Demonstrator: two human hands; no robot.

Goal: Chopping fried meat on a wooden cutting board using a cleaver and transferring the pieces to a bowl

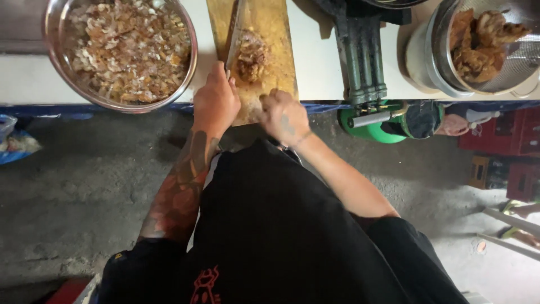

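My left hand (pixel 215 101) grips the handle of a knife (pixel 233 34). Its blade lies along the left side of a wooden cutting board (pixel 275 22). To the right of the blade, a small pile of browned, chopped meat (pixel 250 56) sits on the board. My right hand (pixel 284 115) is curled into a fist at the board's near edge, just below the pile. Nothing shows in its fingers.
A large metal bowl (pixel 193 65) of chopped brown pieces stands left of the board. A metal strainer (pixel 436 62) with whole fried pieces stands at the right. A dark iron burner (pixel 360 62) overhangs a green gas canister (pixel 374 132). Red crates (pixel 520 135) stand on the floor.
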